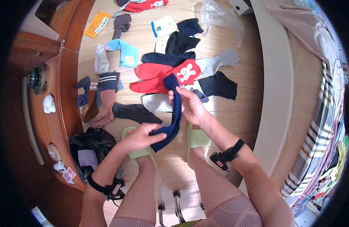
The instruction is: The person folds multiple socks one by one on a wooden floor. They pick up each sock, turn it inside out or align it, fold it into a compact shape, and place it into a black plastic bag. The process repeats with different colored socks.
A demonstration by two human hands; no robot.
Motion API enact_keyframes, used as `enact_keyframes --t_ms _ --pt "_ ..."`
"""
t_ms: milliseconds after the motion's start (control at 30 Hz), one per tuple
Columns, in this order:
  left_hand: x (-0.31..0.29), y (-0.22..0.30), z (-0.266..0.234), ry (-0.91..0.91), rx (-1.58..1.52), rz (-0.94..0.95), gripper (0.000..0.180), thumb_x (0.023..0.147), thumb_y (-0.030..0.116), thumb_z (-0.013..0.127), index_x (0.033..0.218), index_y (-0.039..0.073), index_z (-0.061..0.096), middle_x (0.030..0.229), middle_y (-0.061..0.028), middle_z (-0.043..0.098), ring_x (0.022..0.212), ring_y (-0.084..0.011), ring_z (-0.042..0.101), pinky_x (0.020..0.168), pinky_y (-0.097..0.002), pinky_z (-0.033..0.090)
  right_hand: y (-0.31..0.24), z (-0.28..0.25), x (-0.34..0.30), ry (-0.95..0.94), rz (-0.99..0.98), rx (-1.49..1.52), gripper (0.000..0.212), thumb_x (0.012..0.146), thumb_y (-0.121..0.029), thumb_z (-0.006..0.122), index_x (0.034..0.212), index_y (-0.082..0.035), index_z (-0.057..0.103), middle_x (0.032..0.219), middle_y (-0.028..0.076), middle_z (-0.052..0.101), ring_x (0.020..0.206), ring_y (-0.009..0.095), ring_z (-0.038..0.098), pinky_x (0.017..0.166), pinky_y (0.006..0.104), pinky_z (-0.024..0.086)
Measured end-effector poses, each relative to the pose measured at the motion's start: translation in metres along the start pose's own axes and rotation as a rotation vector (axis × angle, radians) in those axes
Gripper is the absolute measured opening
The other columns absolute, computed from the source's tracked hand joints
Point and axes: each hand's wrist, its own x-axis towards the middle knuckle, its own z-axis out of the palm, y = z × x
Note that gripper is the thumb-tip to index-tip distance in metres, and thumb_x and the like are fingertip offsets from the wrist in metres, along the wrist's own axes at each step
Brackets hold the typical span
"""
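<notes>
A long navy sock is stretched between my hands above the floor. My left hand pinches its lower end, thumb on top. Higher up, my right hand grips it near the other end, which flops over past the fingers. Behind that end lies a pair of red socks with a white rabbit on one. Black socks and a light grey sock lie to the right of the red ones. A whitish sock and a dark grey sock are nearest my hands on the floor.
More socks spread over the wooden floor, including a light blue sock and a brown sock. A black plastic bag stands at left by the wooden cabinet. Clear plastic lies far right. Green slippers are on my feet.
</notes>
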Motion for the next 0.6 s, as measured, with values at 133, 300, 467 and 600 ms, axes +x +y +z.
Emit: enact_keyframes --t_ms 133,300,467,600 --pt "-0.020 -0.025 0.000 0.031 0.099 -0.082 0.028 0.095 0.018 0.068 0.115 -0.001 0.067 0.099 0.0036 0.066 0.088 -0.0055 0.057 0.080 -0.0230 0.048 -0.009 -0.024 -0.025 0.089 -0.103 -0.184 0.012 0.094 -0.009 0.063 0.104 -0.004 0.062 0.097 0.009 0.069 0.086 0.018 0.067 0.080 0.0312 0.056" --pt "-0.036 -0.037 -0.005 0.285 -0.009 -0.134 0.033 0.094 0.020 0.068 0.117 -0.003 0.066 0.100 0.0007 0.068 0.087 -0.0083 0.059 0.080 -0.0240 0.049 -0.006 -0.071 -0.061 0.227 -0.070 -0.069 0.016 0.086 -0.011 0.066 0.100 -0.006 0.061 0.097 0.008 0.068 0.090 0.021 0.066 0.090 0.0364 0.054" --pt "-0.038 -0.046 -0.013 0.471 -0.485 -0.055 0.022 0.097 0.020 0.062 0.114 0.005 0.063 0.105 -0.0029 0.068 0.093 -0.0138 0.066 0.080 -0.0331 0.055 -0.001 -0.092 -0.082 0.215 -0.086 0.029 0.016 0.086 -0.006 0.063 0.101 -0.005 0.060 0.100 0.009 0.068 0.093 0.021 0.065 0.090 0.0345 0.054" --pt "-0.033 -0.043 -0.020 0.513 -0.508 0.022 0.023 0.101 0.022 0.056 0.119 0.008 0.059 0.112 -0.0037 0.067 0.098 -0.0165 0.067 0.083 -0.0386 0.057 0.002 -0.106 -0.080 0.163 -0.119 0.033 0.018 0.086 0.001 0.060 0.102 -0.006 0.061 0.097 0.005 0.066 0.084 0.018 0.062 0.080 0.0305 0.055"
